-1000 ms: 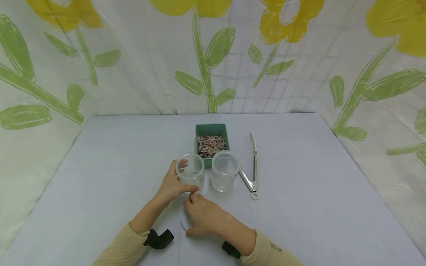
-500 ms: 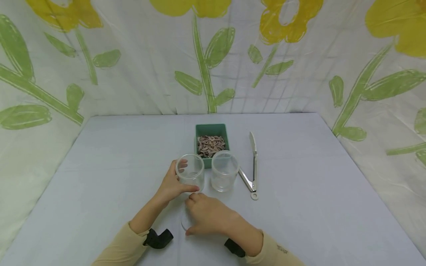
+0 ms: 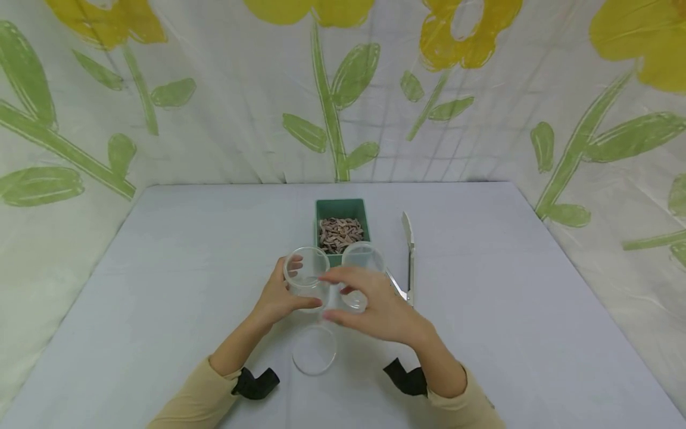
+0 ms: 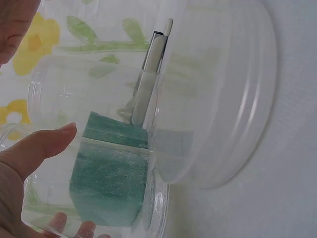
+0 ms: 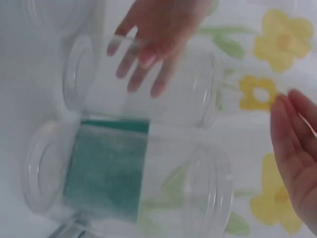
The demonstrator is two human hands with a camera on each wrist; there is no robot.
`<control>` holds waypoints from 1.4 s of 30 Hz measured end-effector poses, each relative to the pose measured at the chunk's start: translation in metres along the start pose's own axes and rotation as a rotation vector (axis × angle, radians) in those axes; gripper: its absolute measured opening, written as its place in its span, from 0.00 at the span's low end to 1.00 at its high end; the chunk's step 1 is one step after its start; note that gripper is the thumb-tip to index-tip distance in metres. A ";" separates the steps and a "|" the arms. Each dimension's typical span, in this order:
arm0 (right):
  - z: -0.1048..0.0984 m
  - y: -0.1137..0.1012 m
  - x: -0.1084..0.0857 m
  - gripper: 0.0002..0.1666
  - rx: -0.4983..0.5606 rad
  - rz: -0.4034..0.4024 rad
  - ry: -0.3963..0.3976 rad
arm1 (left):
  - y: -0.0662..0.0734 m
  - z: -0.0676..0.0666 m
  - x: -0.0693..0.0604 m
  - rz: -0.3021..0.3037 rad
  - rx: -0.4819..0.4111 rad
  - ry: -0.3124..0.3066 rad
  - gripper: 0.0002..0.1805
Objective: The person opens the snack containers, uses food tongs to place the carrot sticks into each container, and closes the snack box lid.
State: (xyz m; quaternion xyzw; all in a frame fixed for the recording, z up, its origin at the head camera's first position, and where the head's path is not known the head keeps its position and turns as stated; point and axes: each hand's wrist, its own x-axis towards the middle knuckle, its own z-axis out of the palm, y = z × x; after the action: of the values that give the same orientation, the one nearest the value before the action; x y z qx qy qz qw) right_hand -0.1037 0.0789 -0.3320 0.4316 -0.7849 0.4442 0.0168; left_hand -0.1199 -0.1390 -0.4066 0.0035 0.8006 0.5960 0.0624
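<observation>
Your left hand is gripping the left jar near mid-frame, fingers curving round it. Your right hand is hovering to its right — fingers open, thumb apart — and partly covering the right jar. The clear lid is lying lower centre on the pale table; the green box and tongs are resting above centre. A flowered curtain is filling the top — white, printed yellow and green.

Clear jars, green box, yellow-flowered white backdrop
Beyond the left grip, brown strips; sleeves beige, tongs silver, surface pale lavender.
</observation>
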 end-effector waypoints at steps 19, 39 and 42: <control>-0.003 0.028 0.001 0.54 -0.223 0.521 0.256 | -0.001 -0.007 -0.004 -0.026 0.045 -0.026 0.54; -0.019 0.026 -0.018 0.53 -0.169 0.562 0.282 | 0.023 -0.029 -0.039 0.111 -0.011 0.096 0.53; -0.026 0.022 -0.023 0.51 -0.123 0.505 0.300 | 0.029 -0.029 -0.046 0.254 -0.038 0.163 0.49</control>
State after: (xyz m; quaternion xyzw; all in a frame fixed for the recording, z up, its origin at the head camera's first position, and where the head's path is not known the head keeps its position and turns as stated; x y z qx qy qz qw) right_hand -0.1135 0.1181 -0.3407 0.1505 -0.8815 0.4449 0.0477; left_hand -0.0798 -0.1619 -0.3664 0.0550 0.7848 0.6123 -0.0786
